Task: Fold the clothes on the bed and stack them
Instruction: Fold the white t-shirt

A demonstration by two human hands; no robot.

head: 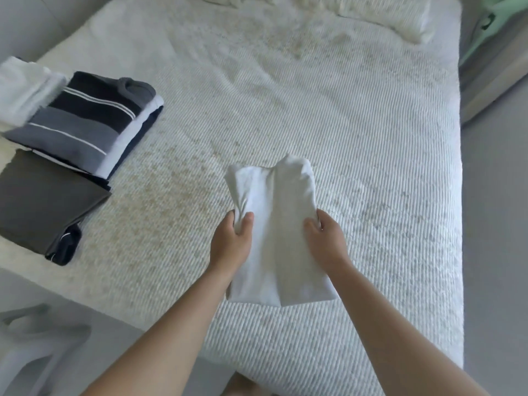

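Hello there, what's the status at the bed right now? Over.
Left hand and right hand both grip white garment, folded, above the bed. Stack of folded clothes at left. Nothing in the way.

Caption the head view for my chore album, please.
Both hands, left and right, hold a folded white garment above the bed.

Folded stack (85,124) left on bed (343,138)
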